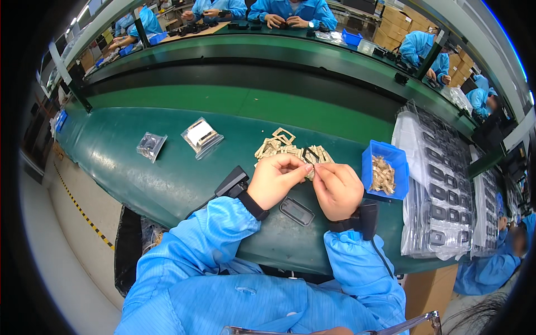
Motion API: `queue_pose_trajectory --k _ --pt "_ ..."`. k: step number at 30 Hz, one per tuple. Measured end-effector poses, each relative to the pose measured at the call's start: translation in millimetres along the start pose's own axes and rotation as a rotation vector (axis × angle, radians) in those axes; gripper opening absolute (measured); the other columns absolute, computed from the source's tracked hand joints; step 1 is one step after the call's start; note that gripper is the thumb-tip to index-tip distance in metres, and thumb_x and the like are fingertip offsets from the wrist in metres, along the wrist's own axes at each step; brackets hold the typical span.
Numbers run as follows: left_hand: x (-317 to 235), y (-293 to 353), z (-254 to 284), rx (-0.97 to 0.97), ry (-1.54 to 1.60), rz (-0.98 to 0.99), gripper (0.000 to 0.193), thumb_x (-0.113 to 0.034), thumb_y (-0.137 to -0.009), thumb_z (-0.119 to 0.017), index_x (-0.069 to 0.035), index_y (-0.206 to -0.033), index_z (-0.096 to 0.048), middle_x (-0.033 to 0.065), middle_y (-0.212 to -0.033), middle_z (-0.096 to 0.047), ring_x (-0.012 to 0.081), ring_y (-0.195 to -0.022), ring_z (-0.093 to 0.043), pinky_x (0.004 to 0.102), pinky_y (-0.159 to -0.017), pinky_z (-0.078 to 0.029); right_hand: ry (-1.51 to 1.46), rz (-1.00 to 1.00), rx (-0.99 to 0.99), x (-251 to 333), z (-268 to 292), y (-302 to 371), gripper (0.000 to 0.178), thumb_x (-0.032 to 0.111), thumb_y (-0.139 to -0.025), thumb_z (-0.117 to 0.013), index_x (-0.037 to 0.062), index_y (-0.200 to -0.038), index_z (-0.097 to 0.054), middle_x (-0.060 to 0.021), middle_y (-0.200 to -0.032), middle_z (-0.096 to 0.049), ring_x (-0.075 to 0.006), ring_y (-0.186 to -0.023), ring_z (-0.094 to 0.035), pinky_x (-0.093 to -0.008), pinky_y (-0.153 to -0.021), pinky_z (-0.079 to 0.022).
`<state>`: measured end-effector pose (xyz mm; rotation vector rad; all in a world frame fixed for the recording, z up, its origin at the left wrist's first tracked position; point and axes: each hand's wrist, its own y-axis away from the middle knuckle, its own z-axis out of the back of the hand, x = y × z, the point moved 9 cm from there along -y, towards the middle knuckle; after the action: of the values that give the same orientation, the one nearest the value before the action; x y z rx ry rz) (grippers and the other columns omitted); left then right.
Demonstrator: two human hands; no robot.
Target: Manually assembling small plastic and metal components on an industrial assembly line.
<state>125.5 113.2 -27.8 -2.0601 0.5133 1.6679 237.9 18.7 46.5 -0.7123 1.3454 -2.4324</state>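
The table lies before the person; a bench runs behind it. On the table, from left to right: first bag, second bag, frames, bin, trays. The scraps lie in the bin. The left hand and right hand are in front of the frames. The panel lies between the wrists, on the person's side of the frames.
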Motion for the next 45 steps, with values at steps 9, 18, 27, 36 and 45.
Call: queue_pose_trajectory --k 9,18,27,36,45 --pt "-11 3 3 -0.028 -0.244 -0.109 0.013 -0.005 -0.089 -0.071 0.002 -0.099 -0.072 0.0054 -0.092 -0.071 0.0098 -0.077 -0.066 0.0232 -0.069 -0.056 0.124 0.129 0.03 16 -4 0 0.024 -0.002 -0.064 -0.079 0.0013 -0.087 -0.071 -0.0095 -0.086 -0.069 -0.0265 -0.073 -0.066 -0.0342 -0.061 -0.054" --pt "-47 12 -2 -0.064 -0.632 -0.435 0.006 -0.002 -0.082 -0.069 0.002 -0.086 -0.067 0.0091 -0.084 -0.068 0.0134 -0.07 -0.066 0.026 -0.06 -0.054 -0.184 -0.049 0.006 -4 -9 9 0.015 -0.001 -0.075 -0.076 0.0019 -0.089 -0.072 -0.0102 -0.083 -0.069 -0.0248 -0.072 -0.069 -0.0319 -0.066 -0.056" --pt "-58 13 1 -0.132 -0.842 -0.498 0.009 -0.005 -0.079 -0.072 0.001 -0.086 -0.069 0.0087 -0.077 -0.066 0.0153 -0.063 -0.064 0.0271 -0.057 -0.052 -0.929 -1.027 -0.019 -70 -33 45 0.007 0.0 -0.099 -0.056 -0.0007 -0.101 -0.05 -0.0165 -0.099 -0.071 -0.0171 -0.081 -0.072 -0.0239 -0.07 -0.056" --pt "-45 9 10 -0.248 -0.808 -0.322 0.01 -0.01 -0.079 -0.072 -0.001 -0.084 -0.071 0.01 -0.075 -0.069 0.0163 -0.061 -0.065 0.0295 -0.058 -0.053 -0.554 -0.537 0.094 -26 -30 30 0.01 -0.002 -0.094 -0.06 -0.0027 -0.098 -0.052 -0.0221 -0.116 -0.07 -0.0179 -0.092 -0.071 -0.0298 -0.074 -0.06" --pt "-32 5 10 -0.138 -0.705 -0.175 0.013 -0.011 -0.08 -0.07 0.0 -0.084 -0.07 0.0086 -0.075 -0.07 0.0145 -0.065 -0.066 0.0286 -0.061 -0.053 -0.474 -0.452 0.034 -19 -24 27 0.008 -0.002 -0.091 -0.06 -0.0012 -0.094 -0.053 -0.0202 -0.113 -0.071 -0.02 -0.084 -0.073 -0.0305 -0.072 -0.059"
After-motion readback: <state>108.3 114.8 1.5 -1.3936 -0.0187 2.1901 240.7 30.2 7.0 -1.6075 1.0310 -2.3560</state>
